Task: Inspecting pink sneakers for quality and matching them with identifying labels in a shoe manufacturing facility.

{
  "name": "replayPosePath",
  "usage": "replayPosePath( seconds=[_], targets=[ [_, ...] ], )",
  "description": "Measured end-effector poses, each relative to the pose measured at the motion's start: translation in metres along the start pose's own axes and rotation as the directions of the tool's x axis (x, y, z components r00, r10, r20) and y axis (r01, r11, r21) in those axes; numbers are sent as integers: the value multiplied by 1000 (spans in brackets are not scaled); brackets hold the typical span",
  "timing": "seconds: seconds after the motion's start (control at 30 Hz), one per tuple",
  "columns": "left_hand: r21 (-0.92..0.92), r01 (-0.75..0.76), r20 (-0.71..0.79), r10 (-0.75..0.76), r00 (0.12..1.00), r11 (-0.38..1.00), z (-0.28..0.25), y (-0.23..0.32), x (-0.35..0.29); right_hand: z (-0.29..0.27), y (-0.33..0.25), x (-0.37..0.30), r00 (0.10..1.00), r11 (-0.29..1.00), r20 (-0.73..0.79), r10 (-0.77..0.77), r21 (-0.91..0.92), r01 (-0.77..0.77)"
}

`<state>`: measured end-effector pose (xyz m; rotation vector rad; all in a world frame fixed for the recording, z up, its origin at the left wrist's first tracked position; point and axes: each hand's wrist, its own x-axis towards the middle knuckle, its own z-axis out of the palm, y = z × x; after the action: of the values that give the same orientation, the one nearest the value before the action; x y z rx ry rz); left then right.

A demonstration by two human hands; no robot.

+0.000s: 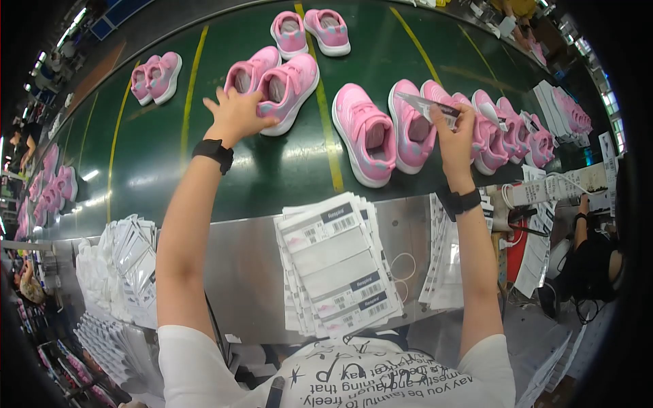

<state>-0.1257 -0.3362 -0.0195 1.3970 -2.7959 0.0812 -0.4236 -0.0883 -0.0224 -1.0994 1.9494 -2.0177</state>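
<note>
My left hand (238, 115) is spread open at the heel ends of a pair of pink sneakers, touching or nearly touching the left shoe (253, 66) and the right shoe (291, 85). My right hand (456, 132) pinches a flat grey-and-white printed label (428, 107) between thumb and fingers. That label hangs over a row of pink sneakers, partly hiding a white-soled shoe (410, 129). Just left of this row stands another pink sneaker (366, 132), its heel toward me. Both wrists wear black bands.
A green conveyor belt (156, 136) with yellow lines carries more pink sneakers (156, 77). On the metal ledge before me lies a stack of printed label sheets (333, 262). White packets (126, 265) pile up at left. A power strip (558, 190) with cables sits at right, near another person.
</note>
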Motion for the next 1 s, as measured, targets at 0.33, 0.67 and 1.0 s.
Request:
replayPosePath(
  seconds=[0.33,0.67,1.0],
  targets=[
    [252,249,188,-300,935,935,-43,-102,-30,-62,-9,-14,998,779,38,-45,-624,59],
    [52,-271,-140,276,951,961,-35,67,146,-83,-61,-79,934,787,325,147,-611,88],
    [-158,-61,9,63,998,986,9,163,252,-117,-76,-136,909,735,248,336,-673,-88]
  ],
)
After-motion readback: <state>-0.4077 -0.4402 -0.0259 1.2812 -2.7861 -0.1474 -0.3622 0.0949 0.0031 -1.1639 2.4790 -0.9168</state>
